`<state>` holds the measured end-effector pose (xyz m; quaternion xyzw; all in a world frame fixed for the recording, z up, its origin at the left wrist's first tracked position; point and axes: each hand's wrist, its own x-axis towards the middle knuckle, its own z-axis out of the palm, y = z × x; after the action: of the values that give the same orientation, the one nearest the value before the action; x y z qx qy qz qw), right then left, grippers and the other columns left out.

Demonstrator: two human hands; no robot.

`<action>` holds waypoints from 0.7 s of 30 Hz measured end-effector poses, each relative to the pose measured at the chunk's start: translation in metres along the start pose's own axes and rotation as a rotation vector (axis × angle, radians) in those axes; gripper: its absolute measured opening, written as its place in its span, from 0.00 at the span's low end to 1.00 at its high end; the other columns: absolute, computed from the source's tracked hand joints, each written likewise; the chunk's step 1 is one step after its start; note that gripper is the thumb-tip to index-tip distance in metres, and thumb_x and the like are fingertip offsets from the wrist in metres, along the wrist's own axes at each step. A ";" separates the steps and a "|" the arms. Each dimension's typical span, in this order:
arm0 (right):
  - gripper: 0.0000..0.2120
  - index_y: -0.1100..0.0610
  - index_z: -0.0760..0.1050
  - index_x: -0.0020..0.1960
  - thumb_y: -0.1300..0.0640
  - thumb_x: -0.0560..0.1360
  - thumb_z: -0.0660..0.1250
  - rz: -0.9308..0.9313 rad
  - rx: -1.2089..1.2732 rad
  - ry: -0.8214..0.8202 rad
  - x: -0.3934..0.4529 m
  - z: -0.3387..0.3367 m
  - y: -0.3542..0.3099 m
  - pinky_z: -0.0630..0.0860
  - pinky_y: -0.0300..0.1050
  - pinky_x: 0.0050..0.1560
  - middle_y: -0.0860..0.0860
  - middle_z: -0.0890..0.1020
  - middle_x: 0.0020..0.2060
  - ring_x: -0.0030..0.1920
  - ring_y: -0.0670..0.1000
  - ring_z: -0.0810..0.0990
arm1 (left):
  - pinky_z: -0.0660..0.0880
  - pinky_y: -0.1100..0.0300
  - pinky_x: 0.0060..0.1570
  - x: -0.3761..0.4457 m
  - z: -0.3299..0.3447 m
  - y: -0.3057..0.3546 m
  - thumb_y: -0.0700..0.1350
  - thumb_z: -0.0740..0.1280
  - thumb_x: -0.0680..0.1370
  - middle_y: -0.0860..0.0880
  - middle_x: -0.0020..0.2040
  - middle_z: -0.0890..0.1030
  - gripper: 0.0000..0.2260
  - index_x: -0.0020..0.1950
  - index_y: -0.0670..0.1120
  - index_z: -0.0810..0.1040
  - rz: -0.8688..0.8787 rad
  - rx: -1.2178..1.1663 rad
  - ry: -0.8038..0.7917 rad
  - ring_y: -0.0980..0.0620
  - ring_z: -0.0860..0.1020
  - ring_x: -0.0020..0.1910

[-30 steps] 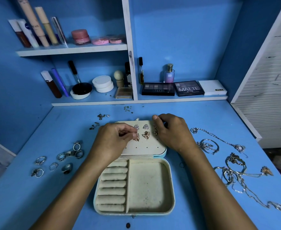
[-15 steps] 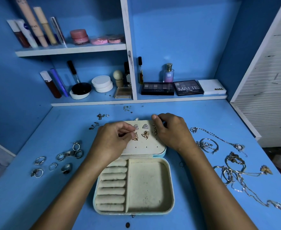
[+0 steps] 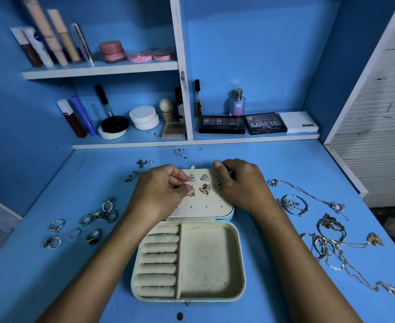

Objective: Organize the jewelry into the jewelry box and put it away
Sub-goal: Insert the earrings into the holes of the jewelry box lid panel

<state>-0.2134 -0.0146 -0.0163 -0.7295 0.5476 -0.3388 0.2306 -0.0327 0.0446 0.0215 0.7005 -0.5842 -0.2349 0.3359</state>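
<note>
The left hand (image 3: pixel 161 192) fingers pinch a gold flower earring (image 3: pixel 191 191) on the jewelry box (image 3: pixel 189 252) lid panel; the right hand (image 3: pixel 240 183) curls over the lid edge. Earring mounting appears under way; rings (image 3: pixel 98 216) and necklaces (image 3: pixel 327 238) await on the worktop (image 3: pixel 285 164).

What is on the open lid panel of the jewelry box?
Five earrings show on the lid panel, the left hand pinching one. Right hand rests on its right part; anything beneath both hands is hidden.
</note>
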 end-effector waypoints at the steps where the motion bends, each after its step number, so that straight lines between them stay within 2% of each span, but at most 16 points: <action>1: 0.19 0.57 0.79 0.41 0.45 0.82 0.60 0.000 0.001 0.000 0.000 0.000 0.000 0.72 0.47 0.41 0.52 0.79 0.35 0.40 0.54 0.75 | 0.71 0.77 0.36 0.001 -0.001 0.001 0.43 0.77 0.71 0.56 0.36 0.84 0.06 0.43 0.51 0.82 -0.008 0.006 -0.007 0.66 0.79 0.36; 6: 0.20 0.57 0.80 0.42 0.45 0.82 0.60 0.004 0.006 -0.008 0.000 0.000 0.000 0.73 0.47 0.42 0.52 0.80 0.36 0.40 0.54 0.76 | 0.68 0.79 0.34 0.005 -0.004 0.006 0.44 0.78 0.71 0.57 0.35 0.84 0.07 0.42 0.51 0.80 -0.036 0.044 -0.059 0.69 0.79 0.36; 11: 0.18 0.53 0.76 0.38 0.45 0.82 0.60 0.009 0.008 -0.006 0.000 0.001 0.000 0.71 0.46 0.41 0.51 0.79 0.35 0.39 0.53 0.76 | 0.67 0.79 0.33 0.007 -0.004 0.008 0.44 0.78 0.70 0.57 0.35 0.84 0.07 0.43 0.50 0.81 -0.041 0.046 -0.064 0.70 0.78 0.34; 17: 0.17 0.53 0.77 0.39 0.45 0.82 0.60 0.001 0.010 -0.004 0.000 0.000 0.000 0.69 0.45 0.40 0.51 0.79 0.35 0.40 0.53 0.76 | 0.69 0.76 0.34 0.007 -0.001 0.011 0.42 0.80 0.68 0.55 0.33 0.82 0.11 0.42 0.47 0.78 0.044 0.053 -0.006 0.68 0.77 0.31; 21: 0.18 0.54 0.78 0.40 0.45 0.82 0.60 0.004 0.007 -0.007 0.000 0.000 0.000 0.70 0.46 0.41 0.51 0.80 0.36 0.40 0.53 0.76 | 0.68 0.76 0.34 0.009 -0.008 0.010 0.42 0.80 0.68 0.54 0.34 0.82 0.09 0.41 0.47 0.80 0.107 0.032 0.009 0.65 0.76 0.30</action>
<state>-0.2133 -0.0145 -0.0160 -0.7288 0.5471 -0.3378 0.2354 -0.0313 0.0367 0.0349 0.6747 -0.6230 -0.2042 0.3391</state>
